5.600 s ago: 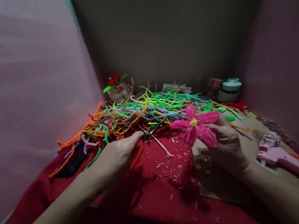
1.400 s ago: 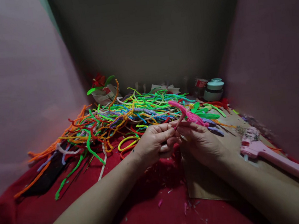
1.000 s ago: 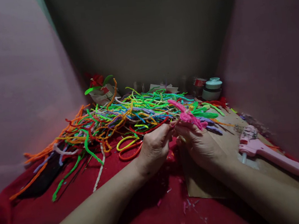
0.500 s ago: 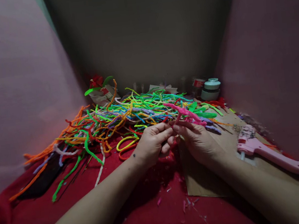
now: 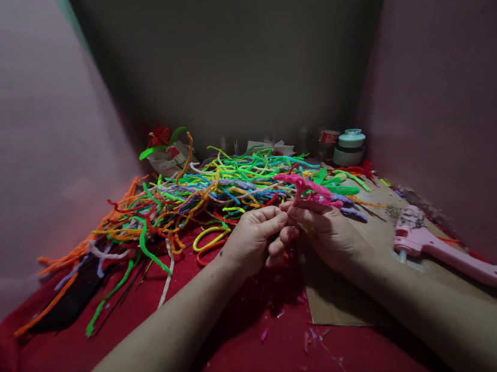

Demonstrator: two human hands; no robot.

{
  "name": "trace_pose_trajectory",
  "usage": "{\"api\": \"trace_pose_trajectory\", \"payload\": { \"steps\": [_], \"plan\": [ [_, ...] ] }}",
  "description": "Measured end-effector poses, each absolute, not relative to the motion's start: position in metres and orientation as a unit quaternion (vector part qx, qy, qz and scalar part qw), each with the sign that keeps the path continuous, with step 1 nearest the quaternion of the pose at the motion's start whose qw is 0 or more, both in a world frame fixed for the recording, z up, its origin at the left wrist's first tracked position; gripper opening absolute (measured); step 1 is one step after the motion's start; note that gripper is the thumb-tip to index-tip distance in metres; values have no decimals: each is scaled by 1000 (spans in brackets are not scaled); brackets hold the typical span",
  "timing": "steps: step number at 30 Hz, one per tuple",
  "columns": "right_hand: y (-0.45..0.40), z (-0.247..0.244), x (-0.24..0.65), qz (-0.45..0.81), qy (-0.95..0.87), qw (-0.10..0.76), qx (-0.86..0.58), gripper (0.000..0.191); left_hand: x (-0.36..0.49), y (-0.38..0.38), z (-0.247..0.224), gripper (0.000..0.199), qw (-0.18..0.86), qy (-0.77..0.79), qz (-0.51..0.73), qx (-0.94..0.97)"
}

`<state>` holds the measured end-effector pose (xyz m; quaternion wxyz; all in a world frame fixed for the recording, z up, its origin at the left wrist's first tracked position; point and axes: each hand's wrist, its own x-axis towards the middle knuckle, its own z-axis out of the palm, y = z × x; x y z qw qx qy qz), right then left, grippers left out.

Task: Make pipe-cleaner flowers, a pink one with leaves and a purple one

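A pink fuzzy piece with bent, branching strands rises above my fingertips near the middle of the view. My right hand pinches it low down between thumb and fingers. Beside it, touching at the fingertips, my left hand is pinched closed at the base of the same piece. The exact spot where the fingertips meet the pink piece is partly hidden. Behind both hands lies a big tangled pile of coloured fuzzy stems.
Scissors with yellow and red handles lie left of my hands. A pink glue gun rests on cardboard at the right. A pale green-lidded jar stands behind. Pink scraps dot the red cloth.
The pink piece has turned a little in my fingers, so its strands point differently. Both hands have stayed in nearly the same place.
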<state>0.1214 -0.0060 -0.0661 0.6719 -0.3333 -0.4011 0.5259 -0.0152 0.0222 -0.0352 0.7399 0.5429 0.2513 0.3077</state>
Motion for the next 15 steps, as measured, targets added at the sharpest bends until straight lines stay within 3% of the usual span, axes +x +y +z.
{"api": "trace_pose_trajectory", "payload": {
  "steps": [3, 9, 12, 15],
  "plan": [
    [-6, -66, 121, 550, -397, 661, -322, 23, -13, 17, -36, 22, 637, 292, 332, 631],
    [-7, -63, 119, 533, -406, 674, -312, 10, -14, 14, -50, 13, 318, 343, 423, 776],
    [-9, -62, 119, 525, -426, 666, -316, 14, -14, 16, -50, 18, 326, 345, 424, 771],
    [-8, -64, 120, 545, -419, 653, -318, 18, -13, 17, -42, 20, 456, 351, 412, 706]
  ]
}}
